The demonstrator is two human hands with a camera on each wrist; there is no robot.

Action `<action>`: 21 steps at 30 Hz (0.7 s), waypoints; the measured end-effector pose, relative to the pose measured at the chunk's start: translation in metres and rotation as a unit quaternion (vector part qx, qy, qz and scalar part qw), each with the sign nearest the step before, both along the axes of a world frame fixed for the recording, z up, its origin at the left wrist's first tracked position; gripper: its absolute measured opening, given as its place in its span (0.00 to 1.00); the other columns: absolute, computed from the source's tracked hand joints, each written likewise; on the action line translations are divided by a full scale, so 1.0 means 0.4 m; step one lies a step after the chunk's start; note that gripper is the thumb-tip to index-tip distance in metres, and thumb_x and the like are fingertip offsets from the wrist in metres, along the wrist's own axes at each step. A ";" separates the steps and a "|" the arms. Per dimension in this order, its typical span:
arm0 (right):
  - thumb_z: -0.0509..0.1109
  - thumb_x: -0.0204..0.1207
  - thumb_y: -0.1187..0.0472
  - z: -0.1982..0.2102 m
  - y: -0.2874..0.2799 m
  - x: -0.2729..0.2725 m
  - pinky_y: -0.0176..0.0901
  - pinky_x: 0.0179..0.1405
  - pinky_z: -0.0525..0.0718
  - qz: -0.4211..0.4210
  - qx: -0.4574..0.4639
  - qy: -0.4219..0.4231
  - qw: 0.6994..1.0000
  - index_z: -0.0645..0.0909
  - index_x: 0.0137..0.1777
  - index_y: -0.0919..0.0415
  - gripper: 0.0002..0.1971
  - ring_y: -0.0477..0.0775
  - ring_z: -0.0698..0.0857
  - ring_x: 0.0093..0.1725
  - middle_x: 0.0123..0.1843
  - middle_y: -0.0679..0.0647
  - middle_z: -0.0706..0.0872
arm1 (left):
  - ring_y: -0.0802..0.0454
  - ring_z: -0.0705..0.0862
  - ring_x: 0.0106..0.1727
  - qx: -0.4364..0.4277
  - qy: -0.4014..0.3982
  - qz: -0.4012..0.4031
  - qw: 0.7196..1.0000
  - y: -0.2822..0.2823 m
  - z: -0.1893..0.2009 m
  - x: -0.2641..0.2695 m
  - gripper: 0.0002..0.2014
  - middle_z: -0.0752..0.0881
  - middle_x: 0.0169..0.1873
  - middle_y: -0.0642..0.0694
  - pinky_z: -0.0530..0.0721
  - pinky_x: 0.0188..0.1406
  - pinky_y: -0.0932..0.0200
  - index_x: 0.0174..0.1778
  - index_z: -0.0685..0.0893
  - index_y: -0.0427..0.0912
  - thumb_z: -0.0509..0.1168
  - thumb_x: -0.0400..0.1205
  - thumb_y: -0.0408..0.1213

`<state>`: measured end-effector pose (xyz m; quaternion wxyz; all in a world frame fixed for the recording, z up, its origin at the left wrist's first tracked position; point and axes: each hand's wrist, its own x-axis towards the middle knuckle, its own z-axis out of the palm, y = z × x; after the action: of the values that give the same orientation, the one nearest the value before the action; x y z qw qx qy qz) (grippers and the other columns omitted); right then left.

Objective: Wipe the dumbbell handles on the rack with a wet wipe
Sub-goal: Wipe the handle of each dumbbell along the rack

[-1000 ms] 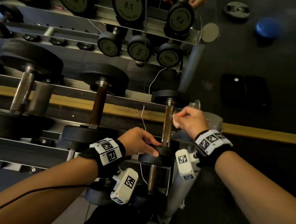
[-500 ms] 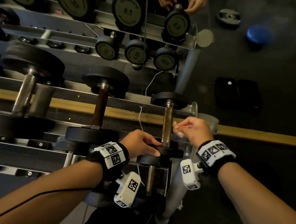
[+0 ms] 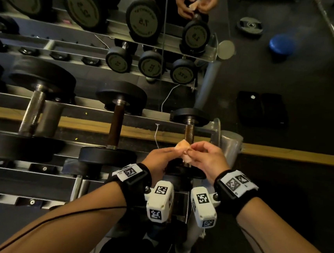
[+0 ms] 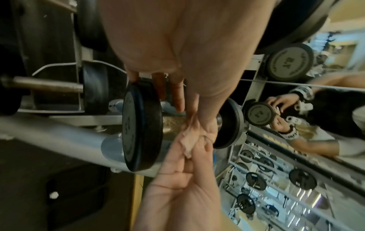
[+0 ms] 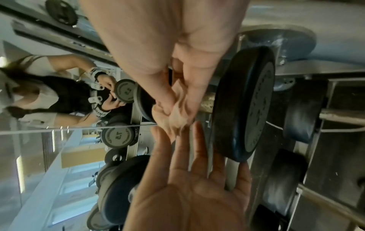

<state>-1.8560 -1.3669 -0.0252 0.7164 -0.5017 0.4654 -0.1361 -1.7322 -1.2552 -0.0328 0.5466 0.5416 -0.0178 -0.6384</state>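
- Left hand (image 3: 159, 158) and right hand (image 3: 203, 158) both pinch wet wipe (image 3: 183, 145), just above dumbbell handle (image 3: 189, 133) at rack (image 3: 216, 125) right end.
- Handle's long axis runs front to back; hands equally near.

Small crumpled pale wipe (image 3: 183, 144), pinched from both sides above rusty knurled handle (image 3: 189, 134) of rightmost dumbbell (image 3: 190, 116), lying across steel rack (image 3: 94, 109) rails.
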 end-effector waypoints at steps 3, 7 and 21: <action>0.78 0.72 0.70 -0.011 0.000 0.001 0.46 0.46 0.90 -0.005 -0.056 0.037 0.998 0.83 0.50 0.60 0.11 0.58 0.91 0.51 0.50 0.59 0.90 | 0.51 0.91 0.35 0.018 -0.032 0.061 0.997 -0.012 -0.019 0.003 0.06 0.92 0.37 0.41 0.86 0.28 0.62 0.50 0.90 0.36 0.69 0.82 0.33; 0.81 0.69 0.65 -0.039 -0.009 -0.047 0.44 0.58 0.82 0.090 -0.173 0.101 0.976 0.84 0.49 0.49 0.14 0.45 0.87 0.55 0.51 0.47 0.89 | 0.52 0.89 0.34 0.089 -0.076 0.139 0.983 -0.033 -0.062 0.032 0.05 0.91 0.35 0.42 0.85 0.29 0.62 0.44 0.87 0.39 0.67 0.84 0.32; 0.77 0.73 0.67 -0.058 0.003 -0.139 0.39 0.49 0.85 0.146 -0.087 0.028 0.985 0.92 0.48 0.46 0.13 0.51 0.89 0.54 0.53 0.51 0.92 | 0.47 0.86 0.31 0.107 -0.136 -0.071 0.982 -0.110 -0.071 0.050 0.07 0.86 0.33 0.39 0.90 0.35 0.56 0.54 0.84 0.31 0.64 0.83 0.21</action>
<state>-1.9116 -1.3656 -0.0484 0.6690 -0.6282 0.3932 -0.0564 -1.7122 -1.2994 -0.0613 0.4313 0.6758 -0.0620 -0.5945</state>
